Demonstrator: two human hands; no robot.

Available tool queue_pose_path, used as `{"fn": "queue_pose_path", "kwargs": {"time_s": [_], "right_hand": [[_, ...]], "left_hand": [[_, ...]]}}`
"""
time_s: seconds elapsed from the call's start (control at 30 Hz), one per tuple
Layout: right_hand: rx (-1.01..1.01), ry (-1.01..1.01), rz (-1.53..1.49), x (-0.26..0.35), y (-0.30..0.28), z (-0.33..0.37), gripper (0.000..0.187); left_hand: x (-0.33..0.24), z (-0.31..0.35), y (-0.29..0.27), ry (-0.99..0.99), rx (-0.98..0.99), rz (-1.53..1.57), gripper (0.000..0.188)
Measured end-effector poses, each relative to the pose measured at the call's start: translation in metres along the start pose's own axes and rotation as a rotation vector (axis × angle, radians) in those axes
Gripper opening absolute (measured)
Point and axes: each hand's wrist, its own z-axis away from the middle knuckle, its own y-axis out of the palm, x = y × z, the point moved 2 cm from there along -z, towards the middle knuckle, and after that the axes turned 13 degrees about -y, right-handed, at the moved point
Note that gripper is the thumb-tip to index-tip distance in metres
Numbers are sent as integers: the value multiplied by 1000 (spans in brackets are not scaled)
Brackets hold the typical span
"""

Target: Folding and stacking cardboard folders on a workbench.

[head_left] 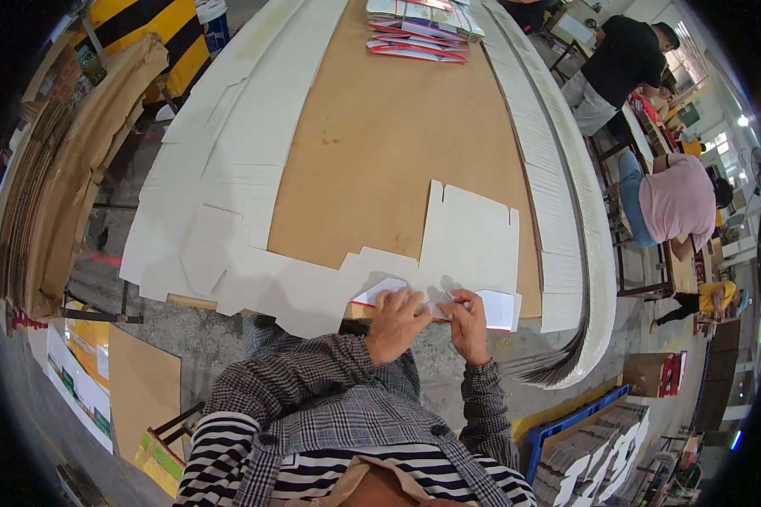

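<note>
At the table's near edge lies a white paper piece with a red edge (pixel 497 309), its ends showing on either side of my hands. My left hand (pixel 396 321) bends its fingers closed over the left part of this piece. Close by on the right, my right hand (pixel 467 328) pinches the same piece between thumb and fingers. Beneath and beyond them rests a white die-cut cardboard sheet (pixel 469 232), with slots in its far edge. What lies directly under my fingertips is partly hidden.
A brown board (pixel 389 144) covers the table's middle. Red-edged folded pieces (pixel 418 42) are stacked at the far end. Overlapping white card sheets (pixel 558 194) line the right side, and white cardboard (pixel 220 169) the left. Brown cardboard (pixel 84 186) stands further left. Several people work at the right.
</note>
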Motion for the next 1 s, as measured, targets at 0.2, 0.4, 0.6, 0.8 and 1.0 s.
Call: {"fn": "queue_pose_path", "kwargs": {"time_s": [0.2,0.4,0.6,0.8,1.0], "right_hand": [[-37,-265,430,54,16,7,31],[-475,956,-1136,67,77,53,12],[-708,403,-327,57,68,23,14],[-202,25,177,62,45,-24,28],[145,-203,-84,8,33,-12,32]], "left_hand": [[4,14,-9,-82,-26,-170,51],[-2,20,-13,-81,43,-146,50],[16,29,-41,-75,-44,355,45],[8,34,-41,85,-22,-63,44],[30,63,-94,21,422,208,44]]}}
